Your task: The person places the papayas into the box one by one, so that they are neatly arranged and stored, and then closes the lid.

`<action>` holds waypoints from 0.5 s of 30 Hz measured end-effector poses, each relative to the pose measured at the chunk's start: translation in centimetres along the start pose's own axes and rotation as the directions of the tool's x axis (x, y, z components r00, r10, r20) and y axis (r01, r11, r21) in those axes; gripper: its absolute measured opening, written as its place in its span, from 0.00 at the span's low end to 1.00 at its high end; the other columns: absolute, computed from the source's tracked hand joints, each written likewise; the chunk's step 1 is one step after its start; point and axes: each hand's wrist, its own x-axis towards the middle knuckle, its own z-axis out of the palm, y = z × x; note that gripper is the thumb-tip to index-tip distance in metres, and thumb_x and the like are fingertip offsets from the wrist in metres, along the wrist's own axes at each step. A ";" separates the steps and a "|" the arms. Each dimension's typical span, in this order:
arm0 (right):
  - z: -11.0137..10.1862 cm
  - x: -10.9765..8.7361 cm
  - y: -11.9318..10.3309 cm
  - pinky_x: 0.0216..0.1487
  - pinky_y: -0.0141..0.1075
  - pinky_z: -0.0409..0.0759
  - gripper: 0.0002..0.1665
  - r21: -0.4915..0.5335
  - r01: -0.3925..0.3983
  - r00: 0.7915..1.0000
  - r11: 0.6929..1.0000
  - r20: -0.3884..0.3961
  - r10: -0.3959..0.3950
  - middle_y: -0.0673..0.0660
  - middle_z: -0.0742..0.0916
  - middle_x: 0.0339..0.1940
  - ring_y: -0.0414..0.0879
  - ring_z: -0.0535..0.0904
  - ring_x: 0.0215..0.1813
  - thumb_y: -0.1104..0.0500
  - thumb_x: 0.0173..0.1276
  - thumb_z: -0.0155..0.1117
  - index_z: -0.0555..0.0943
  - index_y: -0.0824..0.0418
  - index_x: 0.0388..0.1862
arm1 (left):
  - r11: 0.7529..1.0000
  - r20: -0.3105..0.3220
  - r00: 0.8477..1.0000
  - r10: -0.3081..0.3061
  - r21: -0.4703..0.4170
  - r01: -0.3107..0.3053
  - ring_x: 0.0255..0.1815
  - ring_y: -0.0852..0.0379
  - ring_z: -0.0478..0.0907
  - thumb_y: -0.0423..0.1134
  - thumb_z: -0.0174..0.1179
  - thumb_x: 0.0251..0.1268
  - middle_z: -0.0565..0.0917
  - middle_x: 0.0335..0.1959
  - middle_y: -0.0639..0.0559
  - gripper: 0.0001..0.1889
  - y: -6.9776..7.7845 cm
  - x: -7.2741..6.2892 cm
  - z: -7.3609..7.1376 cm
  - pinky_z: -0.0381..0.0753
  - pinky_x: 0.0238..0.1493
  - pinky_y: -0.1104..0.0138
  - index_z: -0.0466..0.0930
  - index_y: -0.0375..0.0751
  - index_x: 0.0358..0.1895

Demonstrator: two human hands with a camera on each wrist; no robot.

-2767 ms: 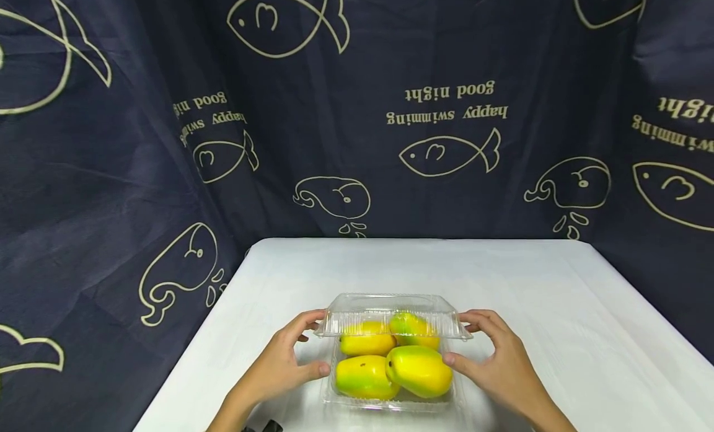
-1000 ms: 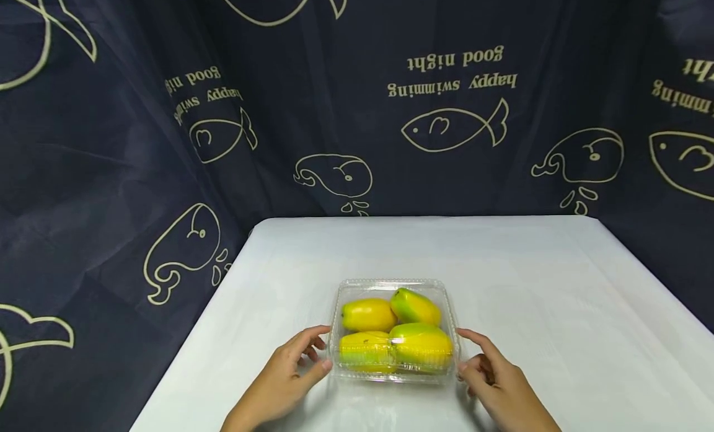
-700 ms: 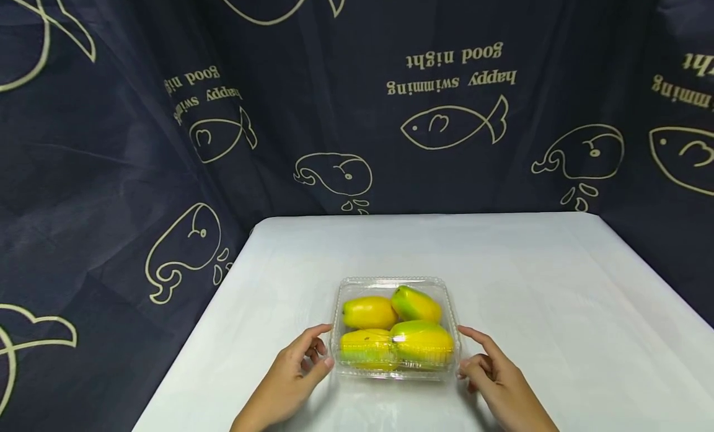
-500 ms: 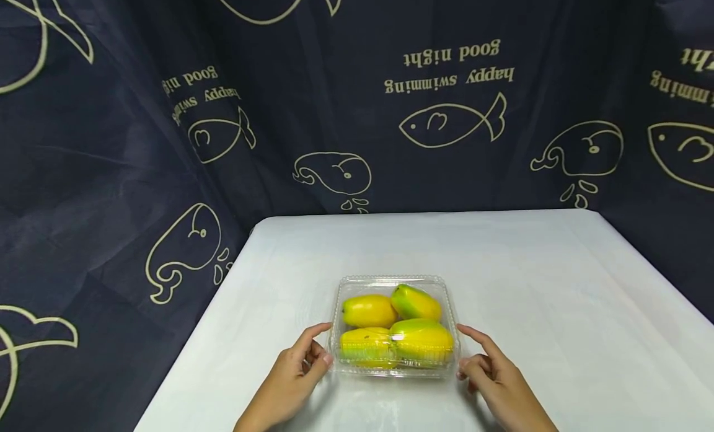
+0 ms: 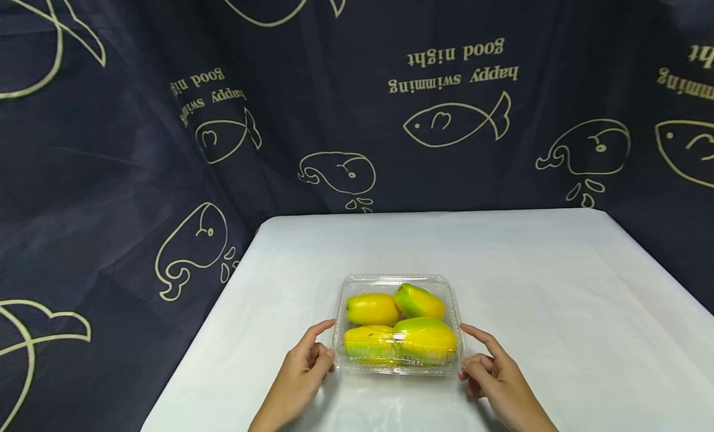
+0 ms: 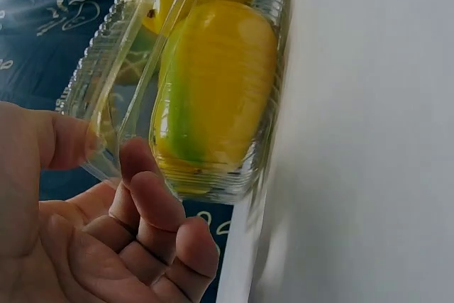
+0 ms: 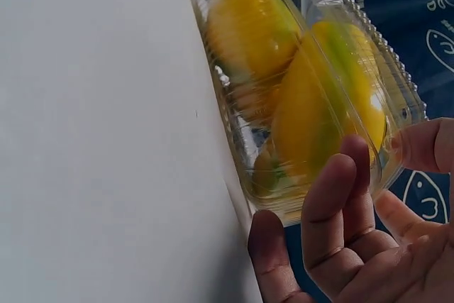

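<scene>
A clear plastic clamshell box (image 5: 398, 370) with its lid down stands on the white table. Several yellow-green mangoes (image 5: 428, 340) lie inside, two in front and two behind. My left hand (image 5: 298, 371) is at the box's left side, index finger stretched along it. In the left wrist view, that hand's thumb and curled fingers pinch the rim near a front corner. My right hand (image 5: 498, 377) mirrors it on the right, pinching the rim between thumb and fingers, as the right wrist view shows. A mango (image 6: 220, 83) shows through the plastic beside my left fingers.
The white-covered table (image 5: 535, 264) reaches back behind the box and out to both sides. A dark blue curtain (image 5: 334, 97) with fish and whale outlines hangs around its back and sides.
The lid, raised at the back over the mangoes 2.8 seconds ago, has come down onto the box. Both hands have moved down along its sides to the front corners. Lately the hands barely shift.
</scene>
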 end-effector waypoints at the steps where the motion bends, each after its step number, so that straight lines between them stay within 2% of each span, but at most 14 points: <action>1: 0.0 0.0 0.0 0.33 0.37 0.83 0.33 0.004 -0.003 1.000 1.000 -0.001 0.003 0.60 0.86 0.31 0.45 0.78 0.28 0.60 0.77 0.55 0.61 0.46 0.77 | 1.000 0.004 1.000 0.002 -0.009 -0.002 0.20 0.65 0.71 0.36 0.54 0.76 0.81 0.25 0.53 0.24 0.0 0.1 0.0 0.76 0.24 0.70 0.68 0.63 0.71; 8: 0.1 0.1 0.1 0.34 0.38 0.84 0.34 0.020 0.002 1.000 1.000 -0.014 -0.002 0.60 0.86 0.31 0.46 0.79 0.29 0.61 0.75 0.58 0.62 0.46 0.76 | 0.998 0.015 1.000 0.005 -0.057 -0.004 0.21 0.65 0.72 0.33 0.54 0.74 0.81 0.26 0.52 0.25 0.0 0.3 0.1 0.75 0.23 0.71 0.69 0.60 0.70; 15: 0.1 -0.1 0.2 0.36 0.37 0.86 0.36 0.048 0.024 1.000 0.999 0.019 -0.025 0.60 0.86 0.32 0.46 0.82 0.32 0.60 0.75 0.59 0.61 0.52 0.78 | 0.992 0.002 1.000 -0.021 -0.126 0.022 0.20 0.65 0.70 0.30 0.53 0.72 0.80 0.25 0.48 0.27 0.3 0.4 0.4 0.73 0.22 0.73 0.68 0.54 0.71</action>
